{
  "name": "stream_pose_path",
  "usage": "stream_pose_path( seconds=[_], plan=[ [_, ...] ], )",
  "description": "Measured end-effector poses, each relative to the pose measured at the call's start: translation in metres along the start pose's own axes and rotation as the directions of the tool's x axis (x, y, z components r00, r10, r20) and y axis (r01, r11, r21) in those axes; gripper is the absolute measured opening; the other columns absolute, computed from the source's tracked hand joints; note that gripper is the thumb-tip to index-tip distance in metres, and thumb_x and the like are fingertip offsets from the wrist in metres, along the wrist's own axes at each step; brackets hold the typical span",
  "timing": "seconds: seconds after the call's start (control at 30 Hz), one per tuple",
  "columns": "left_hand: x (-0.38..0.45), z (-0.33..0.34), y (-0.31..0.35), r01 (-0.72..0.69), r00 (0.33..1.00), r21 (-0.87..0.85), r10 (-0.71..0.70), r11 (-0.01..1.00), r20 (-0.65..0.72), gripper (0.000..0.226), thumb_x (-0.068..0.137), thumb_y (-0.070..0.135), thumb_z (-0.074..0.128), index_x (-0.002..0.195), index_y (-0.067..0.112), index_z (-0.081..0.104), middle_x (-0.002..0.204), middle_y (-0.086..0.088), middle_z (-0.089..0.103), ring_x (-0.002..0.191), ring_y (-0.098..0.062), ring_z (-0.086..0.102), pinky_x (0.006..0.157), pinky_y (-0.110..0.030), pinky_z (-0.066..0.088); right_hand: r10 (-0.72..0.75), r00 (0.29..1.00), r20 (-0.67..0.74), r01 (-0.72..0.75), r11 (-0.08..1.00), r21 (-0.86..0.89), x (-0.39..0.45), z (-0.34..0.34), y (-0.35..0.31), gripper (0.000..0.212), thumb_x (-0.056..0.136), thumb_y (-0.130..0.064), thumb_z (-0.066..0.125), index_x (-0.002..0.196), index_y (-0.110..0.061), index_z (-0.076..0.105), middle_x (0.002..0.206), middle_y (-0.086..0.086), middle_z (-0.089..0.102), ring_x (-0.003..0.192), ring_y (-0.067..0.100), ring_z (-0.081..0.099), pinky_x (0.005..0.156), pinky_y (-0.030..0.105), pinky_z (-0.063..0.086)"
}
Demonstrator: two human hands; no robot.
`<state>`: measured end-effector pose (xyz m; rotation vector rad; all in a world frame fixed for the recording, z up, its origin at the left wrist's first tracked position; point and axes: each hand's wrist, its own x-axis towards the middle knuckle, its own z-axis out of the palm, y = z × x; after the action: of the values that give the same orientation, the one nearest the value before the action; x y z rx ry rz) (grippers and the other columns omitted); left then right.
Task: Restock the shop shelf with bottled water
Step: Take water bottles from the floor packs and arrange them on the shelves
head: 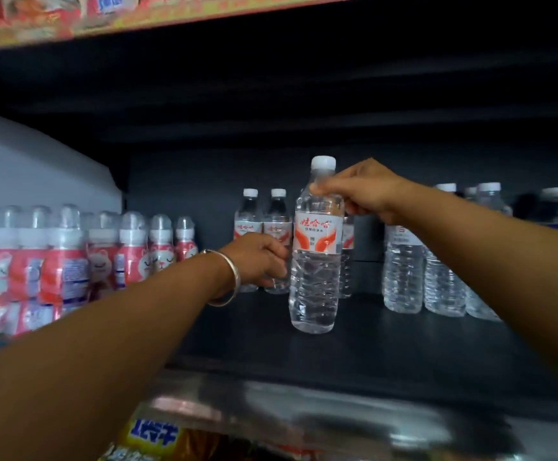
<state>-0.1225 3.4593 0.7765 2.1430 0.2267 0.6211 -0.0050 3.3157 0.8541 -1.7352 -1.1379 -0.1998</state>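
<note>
On dark shelf (387, 344), middle: water bottle (316, 261) upright, white cap, red-and-white label. Right hand (367, 191) pinches its neck just under cap. Left hand (257, 257), bangle (227, 277) on wrist, fingers curled round bottle behind. More water bottles (404, 267) right; pink drink bottles (104, 257) left.

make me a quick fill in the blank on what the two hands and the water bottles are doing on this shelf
1. The right hand holds the front water bottle just below its ____ cap.
2. The left hand, whose wrist wears a bracelet, reaches toward the ____-labelled bottles at the back.
3. The front water bottle stands ____ on the dark shelf.

Missing words: white; red; upright
</note>
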Motion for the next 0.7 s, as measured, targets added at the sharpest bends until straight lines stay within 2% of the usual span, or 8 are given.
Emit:
stream_pose_path(
  seconds=[0.07, 0.2, 0.27, 0.37, 0.43, 0.57, 0.63, 0.7],
  plan=[
    [0.008, -0.01, -0.013, 0.024, 0.999, 0.018, -0.024, 1.0, -0.024, 0.022, 0.08, -0.012, 0.058, 0.078, 0.01, 0.057, 0.086, -0.012, 0.059, 0.083, -0.025, 0.057, 0.077, -0.033, 0.052, 0.012, 1.0, 0.022, -0.011, 1.0, -0.021, 0.016, 0.017, 0.001, 0.037, 0.077, -0.031, 0.073, 0.09, 0.003, 0.07, 0.041, -0.003, 0.051, 0.035, 0.007, 0.041, 0.036, 0.012, 0.032],
    [0.023, -0.034, -0.039, 0.057, 0.996, 0.067, -0.053, 0.996, -0.068, 0.026, 0.076, -0.011, 0.064, 0.072, 0.011, 0.053, 0.064, -0.002, 0.057, 0.068, -0.018, 0.054, 0.062, -0.025, 0.049, 0.028, 0.998, 0.057, -0.027, 1.0, -0.016, 0.044, 0.055, 0.001, 0.04, 0.076, -0.035, 0.074, 0.09, 0.003, 0.07, 0.059, 0.006, 0.058, 0.051, 0.014, 0.047, 0.051, 0.022, 0.04],
    [0.027, -0.042, -0.05, 0.08, 0.994, 0.13, -0.068, 0.988, -0.09, 0.027, 0.076, -0.007, 0.068, 0.068, 0.013, 0.051, 0.066, -0.001, 0.056, 0.065, -0.015, 0.055, 0.055, -0.02, 0.049, 0.034, 0.998, 0.058, -0.034, 0.999, -0.013, 0.058, 0.074, 0.002, 0.042, 0.075, -0.036, 0.075, 0.091, 0.003, 0.07, 0.062, 0.007, 0.06, 0.054, 0.016, 0.049, 0.054, 0.025, 0.041],
    [0.034, -0.053, -0.065, 0.097, 0.991, 0.2, -0.076, 0.975, -0.109, 0.022, 0.076, 0.004, 0.073, 0.069, 0.014, 0.054, 0.076, -0.004, 0.061, 0.077, -0.02, 0.059, 0.064, -0.026, 0.048, 0.034, 0.998, 0.059, -0.033, 0.999, -0.018, 0.076, 0.097, 0.002, 0.047, 0.072, -0.038, 0.076, 0.094, 0.003, 0.07, 0.079, 0.016, 0.069, 0.066, 0.022, 0.056, 0.065, 0.033, 0.048],
    [0.039, -0.058, -0.07, 0.087, 0.99, 0.228, -0.059, 0.97, -0.127, 0.014, 0.076, 0.013, 0.075, 0.079, 0.011, 0.061, 0.087, -0.007, 0.066, 0.086, -0.022, 0.061, 0.072, -0.027, 0.047, 0.039, 0.998, 0.052, -0.037, 0.998, -0.043, 0.085, 0.108, 0.001, 0.049, 0.071, -0.041, 0.077, 0.094, 0.002, 0.07, 0.083, 0.019, 0.07, 0.066, 0.022, 0.057, 0.067, 0.035, 0.05],
    [0.061, -0.054, -0.08, 0.1, 0.985, 0.274, -0.057, 0.956, -0.163, 0.046, 0.07, 0.03, 0.079, 0.11, 0.012, 0.064, 0.109, -0.003, 0.068, 0.099, -0.02, 0.063, 0.086, -0.028, 0.048, 0.055, 0.998, 0.039, -0.054, 0.998, -0.039, 0.096, 0.123, 0.003, 0.047, 0.072, -0.042, 0.076, 0.093, 0.0, 0.069, 0.078, 0.013, 0.067, 0.063, 0.019, 0.055, 0.065, 0.034, 0.048],
    [0.074, -0.047, -0.085, 0.131, 0.973, 0.295, -0.066, 0.946, -0.221, 0.073, 0.056, 0.046, 0.082, 0.117, 0.016, 0.058, 0.114, -0.003, 0.065, 0.101, -0.022, 0.063, 0.091, -0.036, 0.05, 0.06, 0.998, 0.035, -0.058, 0.997, -0.042, 0.098, 0.127, 0.006, 0.044, 0.074, -0.044, 0.074, 0.092, -0.003, 0.069, 0.08, 0.013, 0.066, 0.065, 0.019, 0.056, 0.066, 0.033, 0.046],
    [0.085, -0.043, -0.089, 0.163, 0.957, 0.318, -0.071, 0.934, -0.28, 0.084, 0.047, 0.052, 0.082, 0.119, 0.016, 0.055, 0.115, -0.003, 0.064, 0.102, -0.024, 0.062, 0.091, -0.039, 0.051, 0.062, 0.997, 0.036, -0.06, 0.997, -0.038, 0.099, 0.129, 0.007, 0.041, 0.076, -0.045, 0.072, 0.093, -0.007, 0.069, 0.084, 0.012, 0.067, 0.069, 0.02, 0.059, 0.07, 0.033, 0.048]
  ],
)
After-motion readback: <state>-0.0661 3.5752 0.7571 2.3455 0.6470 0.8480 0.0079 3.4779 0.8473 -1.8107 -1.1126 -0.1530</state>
